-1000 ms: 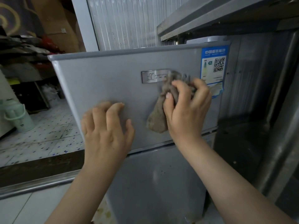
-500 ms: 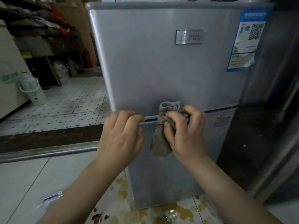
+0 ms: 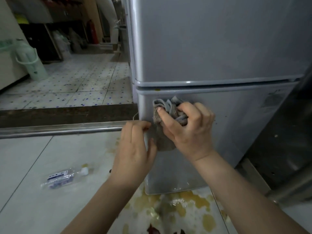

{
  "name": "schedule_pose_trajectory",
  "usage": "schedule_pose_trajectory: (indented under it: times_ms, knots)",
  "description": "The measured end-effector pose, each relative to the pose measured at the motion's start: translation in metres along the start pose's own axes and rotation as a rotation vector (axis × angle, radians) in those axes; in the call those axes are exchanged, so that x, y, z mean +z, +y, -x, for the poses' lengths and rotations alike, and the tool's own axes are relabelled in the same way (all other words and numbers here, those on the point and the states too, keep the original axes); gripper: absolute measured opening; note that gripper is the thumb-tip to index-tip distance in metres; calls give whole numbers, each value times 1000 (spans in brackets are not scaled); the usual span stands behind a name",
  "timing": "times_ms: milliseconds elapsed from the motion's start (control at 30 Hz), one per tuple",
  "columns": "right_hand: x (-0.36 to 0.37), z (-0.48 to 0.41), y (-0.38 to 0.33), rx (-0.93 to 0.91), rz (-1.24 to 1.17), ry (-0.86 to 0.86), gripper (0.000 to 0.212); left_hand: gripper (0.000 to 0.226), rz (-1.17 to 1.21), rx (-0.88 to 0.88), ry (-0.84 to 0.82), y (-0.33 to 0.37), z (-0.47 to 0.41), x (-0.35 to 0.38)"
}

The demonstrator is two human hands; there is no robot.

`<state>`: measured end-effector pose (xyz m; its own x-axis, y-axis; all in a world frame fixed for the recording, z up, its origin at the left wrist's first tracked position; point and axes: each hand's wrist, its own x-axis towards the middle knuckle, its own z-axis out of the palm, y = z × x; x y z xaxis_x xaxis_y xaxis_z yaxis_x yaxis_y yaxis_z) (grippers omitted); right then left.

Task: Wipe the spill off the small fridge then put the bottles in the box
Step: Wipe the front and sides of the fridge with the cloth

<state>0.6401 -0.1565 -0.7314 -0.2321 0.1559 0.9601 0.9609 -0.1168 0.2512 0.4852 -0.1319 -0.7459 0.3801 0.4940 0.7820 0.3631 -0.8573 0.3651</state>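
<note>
The small grey fridge (image 3: 219,48) fills the upper right of the head view. My right hand (image 3: 189,129) grips a bunched grey-brown cloth (image 3: 166,112) and presses it against the lower door, just below the gap between the doors. My left hand (image 3: 135,149) rests on the lower door's left edge, fingers bent around the corner. A clear plastic bottle (image 3: 65,178) with a blue-and-white label lies on its side on the floor at the left. A yellow spill (image 3: 179,206) spreads on the floor under the fridge's front.
A metal floor rail (image 3: 59,130) runs left from the fridge, with a dark threshold and spotted tiles behind it. A pale green thermos jug (image 3: 32,63) stands at the far left. A steel cabinet (image 3: 290,149) flanks the fridge on the right. A person's legs (image 3: 109,19) show in the background.
Both hands have moved down from the upper door to the lower door, the right one dragging the cloth. The view has tilted down, and the bottle and floor spill have come into sight.
</note>
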Motion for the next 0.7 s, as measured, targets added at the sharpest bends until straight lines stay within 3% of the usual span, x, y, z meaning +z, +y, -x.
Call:
schedule_pose_trajectory:
  times_ms: [300,533,700]
  knots:
    - [0,73,-15,-64,-9,-111,24,31,14,-10,46,-1,5,9]
    - [-7,36,-2,11,85,-48,30,36,4,-35,17,1,7,8]
    - [9,-35,-7,200,91,154,27,32,244,-364,103,6,6,10]
